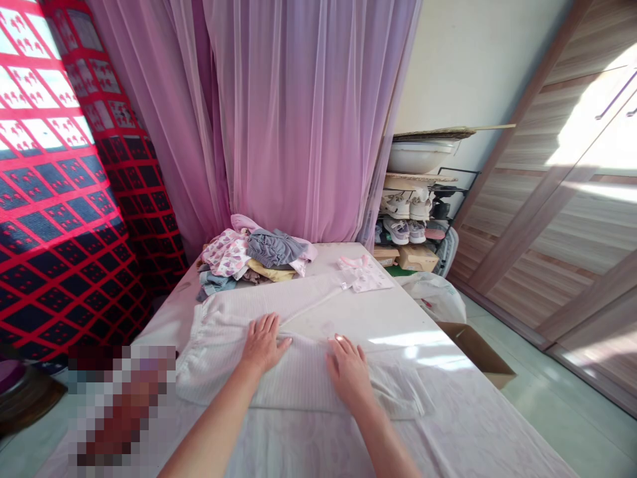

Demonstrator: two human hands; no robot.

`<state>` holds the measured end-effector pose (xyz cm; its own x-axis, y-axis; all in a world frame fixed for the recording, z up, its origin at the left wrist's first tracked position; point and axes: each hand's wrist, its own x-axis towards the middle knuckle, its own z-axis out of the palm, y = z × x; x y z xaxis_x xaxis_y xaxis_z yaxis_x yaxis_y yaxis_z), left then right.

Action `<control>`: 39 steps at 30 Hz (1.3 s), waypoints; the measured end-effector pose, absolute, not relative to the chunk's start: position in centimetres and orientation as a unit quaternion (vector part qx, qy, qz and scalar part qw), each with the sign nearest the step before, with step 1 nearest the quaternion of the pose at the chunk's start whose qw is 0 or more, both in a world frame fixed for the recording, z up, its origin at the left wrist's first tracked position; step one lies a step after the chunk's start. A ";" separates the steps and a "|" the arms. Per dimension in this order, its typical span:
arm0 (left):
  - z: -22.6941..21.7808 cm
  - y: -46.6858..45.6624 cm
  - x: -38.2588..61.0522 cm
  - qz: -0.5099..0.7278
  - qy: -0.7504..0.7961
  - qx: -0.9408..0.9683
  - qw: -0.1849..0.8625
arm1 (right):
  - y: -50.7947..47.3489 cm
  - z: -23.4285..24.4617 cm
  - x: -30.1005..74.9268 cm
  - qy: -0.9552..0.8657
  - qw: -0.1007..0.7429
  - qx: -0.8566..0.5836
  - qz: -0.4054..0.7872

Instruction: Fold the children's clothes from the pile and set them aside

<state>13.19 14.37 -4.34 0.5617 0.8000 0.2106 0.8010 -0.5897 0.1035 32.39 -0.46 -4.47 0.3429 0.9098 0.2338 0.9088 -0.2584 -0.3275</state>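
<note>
Left hand open, flat on white ribbed garment; right hand likewise, nothing grasped.

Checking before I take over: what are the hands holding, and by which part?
Nothing is held. The left hand and right hand lie flat and open on top of the white garment, without gripping any edge or fold.

Both hands are open, palms down, fingers loosely spread and thumbs angled in toward each other. The left hand sits a bit ahead of the right hand, with the bare left forearm coming in from 7 o'clock and the right forearm from 5 o'clock.
</note>
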 end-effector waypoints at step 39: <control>-4.2 7.1 -1.0 -0.162 -0.442 -0.882 0.001 | -2.4 -4.2 27.0 -0.686 0.246 -0.683 0.047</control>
